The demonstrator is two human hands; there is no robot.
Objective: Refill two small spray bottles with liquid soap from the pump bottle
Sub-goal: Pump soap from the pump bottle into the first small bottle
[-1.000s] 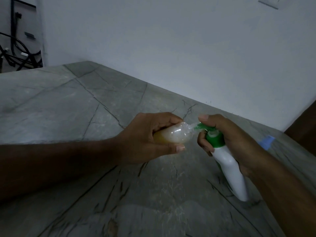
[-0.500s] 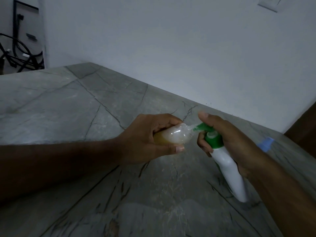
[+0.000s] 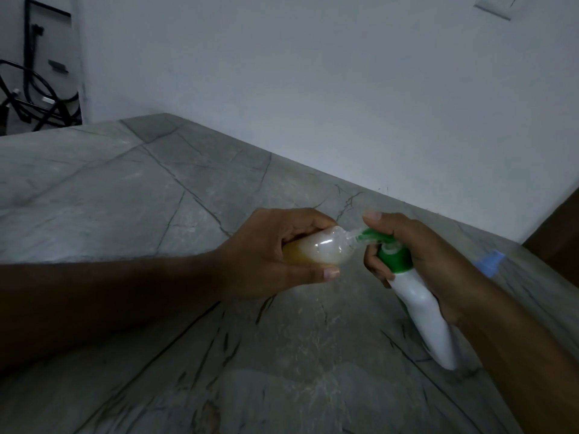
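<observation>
A grey veined stone counter filled most of the view and met a pale wall at its far edge. Over the counter's near right part the right hand was wrapped around a white pump bottle — tilted, base touching the stone, green collar and pump head uppermost, one fingertip lying on top of the pump. Just left of the pump bottle, the left hand was closed around a small clear spray bottle held on its side, amber liquid pooled at its enclosed end; its open neck met the green spout. Beyond the pump bottle, near the counter's right edge, lay a small blue object — too blurred to identify.
</observation>
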